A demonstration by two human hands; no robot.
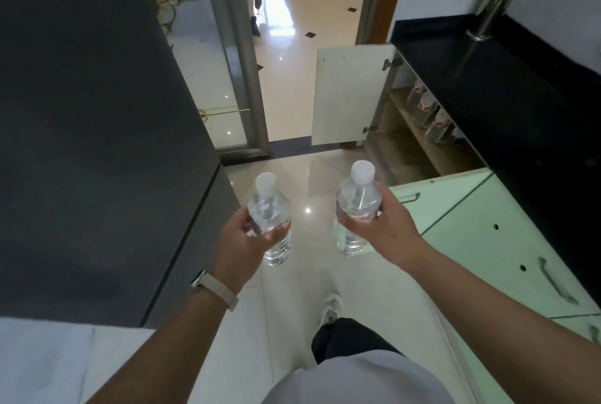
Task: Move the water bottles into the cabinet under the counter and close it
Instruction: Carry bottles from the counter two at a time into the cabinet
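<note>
I hold one clear water bottle in each hand, both upright with white caps, above the tiled floor. My left hand [239,241] grips the left bottle [271,215] around its middle. My right hand [382,229] grips the right bottle [356,205] the same way. Ahead on the right, the cabinet under the black counter [507,84] stands with its white door [351,94] swung wide open. Several water bottles [429,110] lie on the shelf inside the cabinet.
A tall dark unit [97,127] fills the left side. Pale green cabinet doors with metal handles [553,280] run along the right. A metal utensil holder [487,16] stands on the counter. A glass door and doorway [292,78] lie ahead; a person stands far beyond it.
</note>
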